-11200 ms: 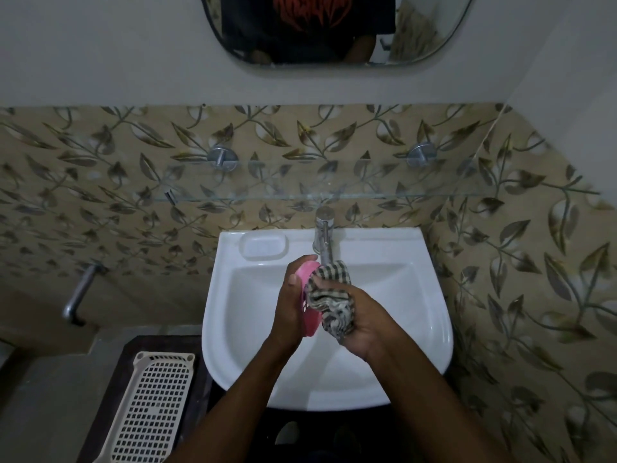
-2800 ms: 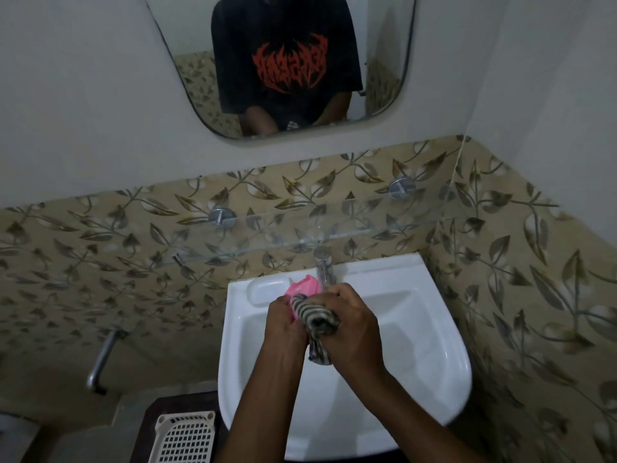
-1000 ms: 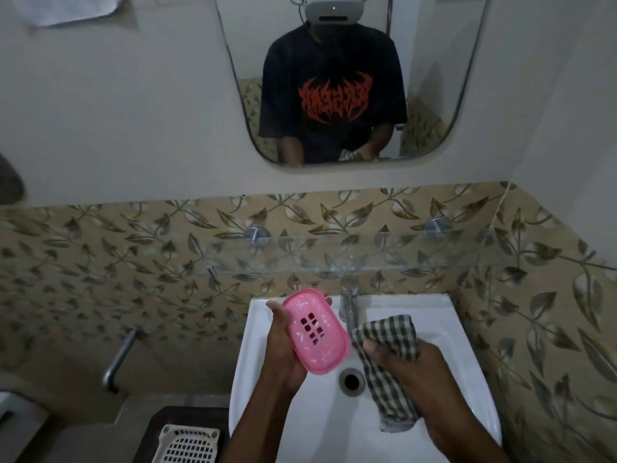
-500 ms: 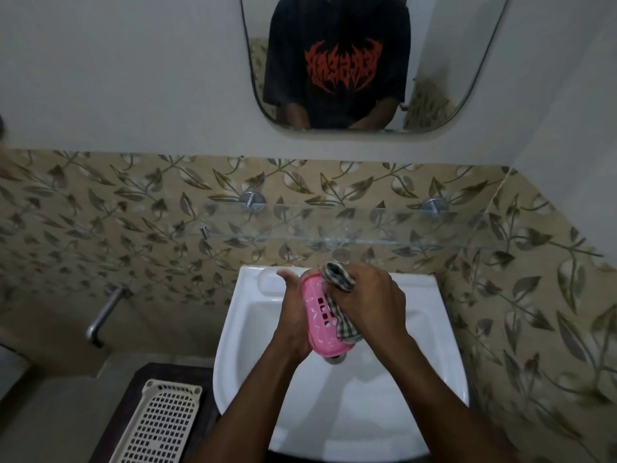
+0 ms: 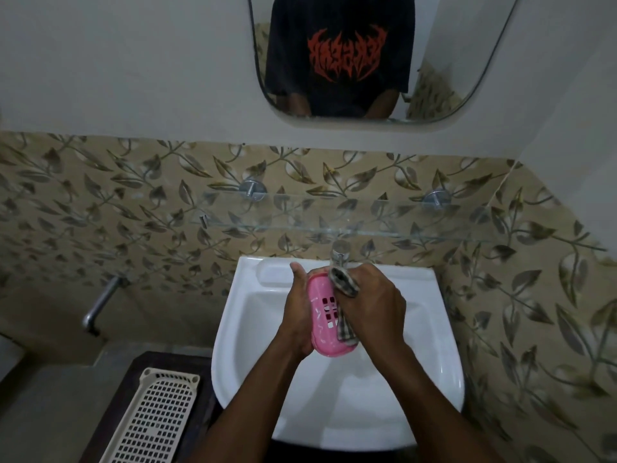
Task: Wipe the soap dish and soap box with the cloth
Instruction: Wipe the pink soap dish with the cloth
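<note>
Both hands met over the white sink (image 5: 440,345), just in front of the tap (image 5: 340,253). The left hand (image 5: 298,315) was closed around the pink soap dish (image 5: 322,317), gripping it from the left side with the thumb up along its far edge, so the dish stood tilted on its long side with its slotted face turned toward the right. The right hand (image 5: 372,309) was clenched on the checked cloth (image 5: 345,329), pressing it flat against that slotted face; one bunch of cloth stuck out above the knuckles and another hung out below the palm against the dish's lower right edge. White streaks showed on the pink plastic around the slots. The sink's own moulded soap recess (image 5: 275,274) lay behind the left hand. A cream perforated tray (image 5: 152,417) lay on the dark counter (image 5: 113,396) left of the sink. Above, a glass shelf (image 5: 334,225) ran along the leaf-patterned tiles (image 5: 117,208), under a mirror (image 5: 434,78)
</note>
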`<move>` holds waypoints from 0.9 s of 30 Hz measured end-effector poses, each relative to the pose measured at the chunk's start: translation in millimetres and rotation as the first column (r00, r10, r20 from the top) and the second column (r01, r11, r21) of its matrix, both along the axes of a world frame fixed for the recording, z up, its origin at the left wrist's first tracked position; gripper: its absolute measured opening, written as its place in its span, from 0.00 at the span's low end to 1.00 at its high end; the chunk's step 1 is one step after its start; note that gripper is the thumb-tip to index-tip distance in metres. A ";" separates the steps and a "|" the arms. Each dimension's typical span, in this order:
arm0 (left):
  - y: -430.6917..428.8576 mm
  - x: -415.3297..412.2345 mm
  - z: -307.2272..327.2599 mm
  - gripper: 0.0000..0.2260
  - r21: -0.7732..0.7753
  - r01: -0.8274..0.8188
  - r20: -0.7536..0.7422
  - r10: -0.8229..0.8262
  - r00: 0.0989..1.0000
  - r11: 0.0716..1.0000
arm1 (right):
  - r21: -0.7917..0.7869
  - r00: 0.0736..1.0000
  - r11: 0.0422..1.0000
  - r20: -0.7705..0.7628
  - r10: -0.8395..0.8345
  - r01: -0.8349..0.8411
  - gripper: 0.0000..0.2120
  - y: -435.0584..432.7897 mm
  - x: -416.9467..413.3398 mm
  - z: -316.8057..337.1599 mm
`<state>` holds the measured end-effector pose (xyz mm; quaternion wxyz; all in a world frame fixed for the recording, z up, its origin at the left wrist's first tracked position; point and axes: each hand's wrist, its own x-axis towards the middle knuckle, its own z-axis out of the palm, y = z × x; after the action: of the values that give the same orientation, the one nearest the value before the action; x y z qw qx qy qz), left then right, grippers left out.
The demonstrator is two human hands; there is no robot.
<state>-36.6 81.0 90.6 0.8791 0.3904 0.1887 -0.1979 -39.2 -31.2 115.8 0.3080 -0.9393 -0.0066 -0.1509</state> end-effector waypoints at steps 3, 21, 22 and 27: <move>0.1 3.8 2.3 0.39 0.039 -0.033 -0.002 0.033 0.999 0.999 | -0.035 0.990 0.994 0.093 0.104 -0.101 0.14 3.6 -9.2 -7.8; 6.4 5.3 -8.8 0.34 0.081 -0.043 -0.015 0.044 0.999 0.996 | -0.102 0.974 0.985 0.164 0.158 -0.142 0.14 13.3 -11.6 -17.3; 4.6 5.7 -9.2 0.33 0.083 -0.037 -0.016 0.039 0.999 0.996 | -0.080 0.980 0.992 0.164 0.110 -0.098 0.13 14.9 -7.7 -13.8; 6.1 6.2 -11.4 0.30 0.054 -0.061 -0.035 0.063 0.997 0.997 | -0.014 0.995 0.996 0.047 0.084 -0.084 0.08 28.4 -5.7 -4.5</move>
<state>-30.4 87.1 79.2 0.8706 0.4037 0.2222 -0.1726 -44.9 -2.8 111.3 0.3079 -0.9363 -0.0544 -0.1601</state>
